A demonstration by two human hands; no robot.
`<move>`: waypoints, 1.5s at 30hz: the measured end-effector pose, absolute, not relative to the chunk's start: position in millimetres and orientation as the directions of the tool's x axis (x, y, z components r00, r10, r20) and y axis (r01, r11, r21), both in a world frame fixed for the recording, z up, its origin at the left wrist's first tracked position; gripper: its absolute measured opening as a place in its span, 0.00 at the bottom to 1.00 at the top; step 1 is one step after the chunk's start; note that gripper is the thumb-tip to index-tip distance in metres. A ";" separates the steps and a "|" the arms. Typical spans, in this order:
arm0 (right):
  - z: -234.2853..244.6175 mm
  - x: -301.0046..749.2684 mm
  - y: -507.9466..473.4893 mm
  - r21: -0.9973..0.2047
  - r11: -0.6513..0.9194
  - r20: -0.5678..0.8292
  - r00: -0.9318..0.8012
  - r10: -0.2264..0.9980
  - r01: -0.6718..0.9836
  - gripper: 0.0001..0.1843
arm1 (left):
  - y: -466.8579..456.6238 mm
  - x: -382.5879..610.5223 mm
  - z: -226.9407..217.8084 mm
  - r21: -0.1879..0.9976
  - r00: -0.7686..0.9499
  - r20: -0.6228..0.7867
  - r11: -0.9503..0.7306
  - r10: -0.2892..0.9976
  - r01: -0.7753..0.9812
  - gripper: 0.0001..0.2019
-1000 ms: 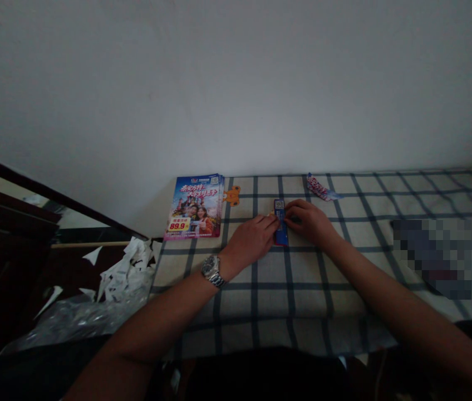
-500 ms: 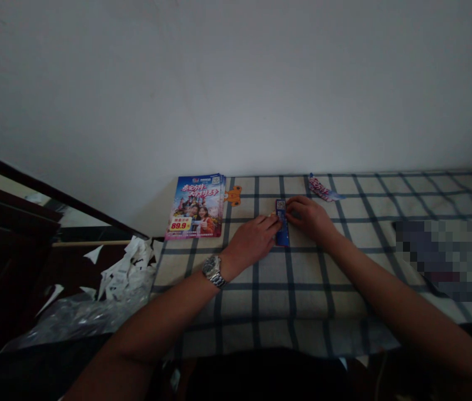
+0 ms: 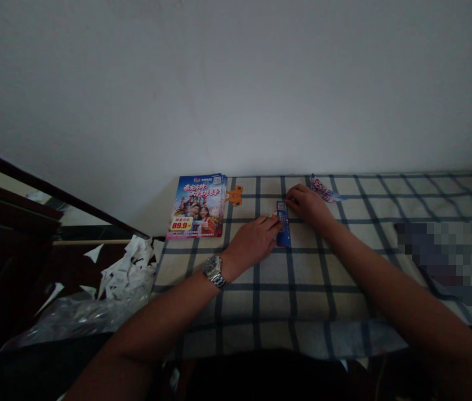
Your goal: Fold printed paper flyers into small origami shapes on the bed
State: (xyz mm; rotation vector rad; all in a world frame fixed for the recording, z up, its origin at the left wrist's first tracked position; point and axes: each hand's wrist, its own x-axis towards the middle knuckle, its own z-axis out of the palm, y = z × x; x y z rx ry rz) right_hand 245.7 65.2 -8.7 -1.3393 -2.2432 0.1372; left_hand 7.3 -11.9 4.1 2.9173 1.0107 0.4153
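A narrow folded flyer (image 3: pixel 285 236), blue with a small code square at its top, lies upright on the checked cloth. My left hand (image 3: pixel 256 236), wearing a metal watch, holds it from the left, fingers bent together over its left part. At the top right corner, the fingers of my right hand (image 3: pixel 306 205) are pinched together at the edge. How far the paper goes between those fingertips is hard to make out. To the left sits a stack of printed flyers (image 3: pixel 196 206) showing a castle and "89.9".
An orange bear-shaped cutout (image 3: pixel 235 195) lies beside the stack. A crumpled printed piece (image 3: pixel 323 188) rests near the wall. On the right is a dark, pixelated flat object (image 3: pixel 440 262). Torn white paper (image 3: pixel 131 267) and clear plastic (image 3: pixel 81 317) fill the lower left.
My right hand has moved up slightly along the flyer's right edge to its top corner. My left hand stays on the flyer, which keeps its place.
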 end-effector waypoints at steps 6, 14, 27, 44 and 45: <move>-7.8 244.7 68.5 -0.337 0.499 0.374 -0.373 0.849 0.798 0.05 | -11.7 7.0 4.6 0.121 0.754 0.235 -0.789 0.613 0.603 0.22; -5.8 254.9 64.0 -0.434 0.495 0.385 -0.342 0.857 0.752 0.04 | -12.1 6.9 5.7 0.117 0.750 0.246 -0.787 0.614 0.606 0.22; -10.2 256.0 27.3 -0.421 0.575 0.371 -0.446 0.815 0.701 0.04 | -11.2 7.6 1.9 0.116 0.744 0.251 -0.783 0.619 0.611 0.22; -17.7 254.0 26.4 -0.381 0.571 0.380 -0.439 0.814 0.727 0.02 | -12.2 7.5 3.1 0.123 0.741 0.258 -0.782 0.620 0.612 0.21; -18.2 254.3 26.5 -0.384 0.571 0.382 -0.438 0.814 0.725 0.03 | -12.1 7.5 3.2 0.125 0.740 0.259 -0.781 0.621 0.612 0.22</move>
